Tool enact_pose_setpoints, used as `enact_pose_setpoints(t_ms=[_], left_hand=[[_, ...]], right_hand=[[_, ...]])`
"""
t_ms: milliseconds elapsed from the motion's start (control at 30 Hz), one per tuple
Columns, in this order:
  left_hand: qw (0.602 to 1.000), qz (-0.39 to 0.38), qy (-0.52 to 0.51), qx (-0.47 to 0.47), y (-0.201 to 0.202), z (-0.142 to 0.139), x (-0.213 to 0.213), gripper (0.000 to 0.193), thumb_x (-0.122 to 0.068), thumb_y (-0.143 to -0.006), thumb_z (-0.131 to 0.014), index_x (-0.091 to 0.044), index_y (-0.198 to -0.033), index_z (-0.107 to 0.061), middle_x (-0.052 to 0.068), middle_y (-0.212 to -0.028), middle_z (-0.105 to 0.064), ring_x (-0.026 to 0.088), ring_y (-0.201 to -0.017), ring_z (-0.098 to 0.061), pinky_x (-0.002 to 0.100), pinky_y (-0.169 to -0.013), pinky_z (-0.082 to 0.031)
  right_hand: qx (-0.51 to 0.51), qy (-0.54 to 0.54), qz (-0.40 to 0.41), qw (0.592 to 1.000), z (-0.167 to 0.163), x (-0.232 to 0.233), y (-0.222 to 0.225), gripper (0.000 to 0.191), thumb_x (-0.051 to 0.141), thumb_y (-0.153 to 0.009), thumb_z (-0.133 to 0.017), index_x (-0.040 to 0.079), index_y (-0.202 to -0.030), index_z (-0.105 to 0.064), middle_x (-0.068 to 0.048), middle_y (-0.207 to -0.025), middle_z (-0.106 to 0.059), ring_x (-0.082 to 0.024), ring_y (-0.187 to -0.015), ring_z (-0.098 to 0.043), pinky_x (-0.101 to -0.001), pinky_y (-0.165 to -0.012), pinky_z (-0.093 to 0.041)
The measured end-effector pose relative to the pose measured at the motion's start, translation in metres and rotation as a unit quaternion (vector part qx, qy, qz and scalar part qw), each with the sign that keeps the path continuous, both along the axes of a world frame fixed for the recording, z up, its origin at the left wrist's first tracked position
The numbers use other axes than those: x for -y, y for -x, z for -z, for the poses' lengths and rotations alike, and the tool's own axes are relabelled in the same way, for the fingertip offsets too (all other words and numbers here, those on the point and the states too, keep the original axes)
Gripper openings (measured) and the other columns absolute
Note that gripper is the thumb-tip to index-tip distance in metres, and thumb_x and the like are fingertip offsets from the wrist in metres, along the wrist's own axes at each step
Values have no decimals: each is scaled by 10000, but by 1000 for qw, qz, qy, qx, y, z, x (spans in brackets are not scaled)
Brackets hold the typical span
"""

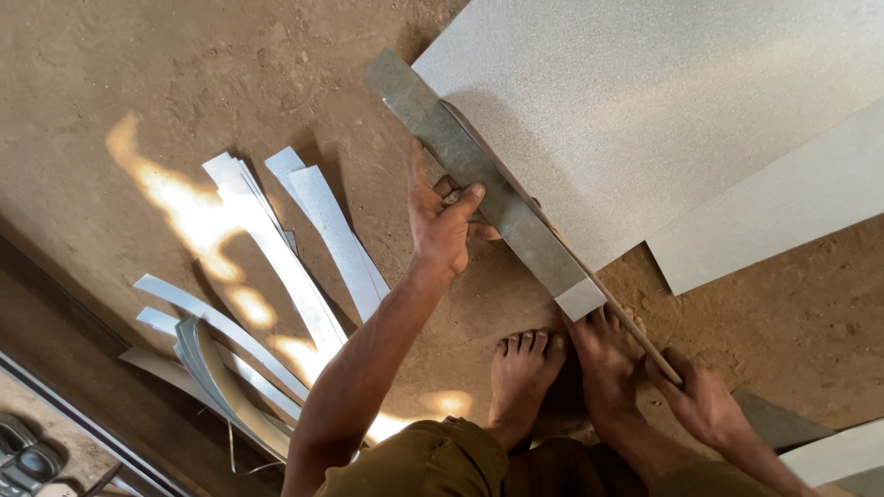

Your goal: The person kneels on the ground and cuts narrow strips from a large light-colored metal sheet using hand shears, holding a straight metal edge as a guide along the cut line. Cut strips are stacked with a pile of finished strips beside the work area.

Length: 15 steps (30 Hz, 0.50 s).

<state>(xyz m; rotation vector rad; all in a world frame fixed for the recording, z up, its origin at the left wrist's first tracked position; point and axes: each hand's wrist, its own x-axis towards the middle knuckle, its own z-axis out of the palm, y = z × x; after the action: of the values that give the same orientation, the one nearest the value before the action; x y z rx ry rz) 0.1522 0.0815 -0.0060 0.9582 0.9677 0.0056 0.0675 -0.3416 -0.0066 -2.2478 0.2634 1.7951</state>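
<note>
A long flat metal bar [479, 179] lies slantwise along the edge of a large grey metal sheet [663, 110] on the dirt floor. My left hand [442, 221] presses down on the bar near its middle, thumb over its top. My right hand [704, 400] grips the near end of a thin rod-like tool [626, 322] that runs along the bar's right edge, against the sheet. My right foot [603, 354] rests on the bar's near end. My left foot [520, 368] stands on the dirt beside it.
Several curved cut metal strips [276, 267] lie in a loose pile on the dirt at the left. A second metal sheet [783, 212] overlaps the large one at the right. Another sheet piece [829, 451] lies at the lower right. A dark ledge [83, 368] runs along the lower left.
</note>
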Motion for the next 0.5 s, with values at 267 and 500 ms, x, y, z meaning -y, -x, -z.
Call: enact_pose_setpoints(t_ms=[267, 500], left_hand=[[999, -2, 28, 20, 16, -5, 13, 1088, 91, -914, -652, -285, -1678, 26, 196, -1102, -604, 226, -865, -695, 371, -472, -686], [1000, -7, 6, -2, 28, 4, 10, 1113, 103, -875, -684, -290, -1672, -15, 197, -1079, -588, 201, -771, -685, 375, -480, -678]], right_hand=[[73, -43, 10, 996, -12, -27, -21, 427, 444, -923, -601, 94, -1159, -663, -185, -792, -746, -293, -646, -719, -478, -633, -568], [282, -60, -127, 949, 11, -24, 6, 413, 466, -921, -694, 70, -811, -661, -106, -515, -628, -287, -408, -630, -432, -468, -504]])
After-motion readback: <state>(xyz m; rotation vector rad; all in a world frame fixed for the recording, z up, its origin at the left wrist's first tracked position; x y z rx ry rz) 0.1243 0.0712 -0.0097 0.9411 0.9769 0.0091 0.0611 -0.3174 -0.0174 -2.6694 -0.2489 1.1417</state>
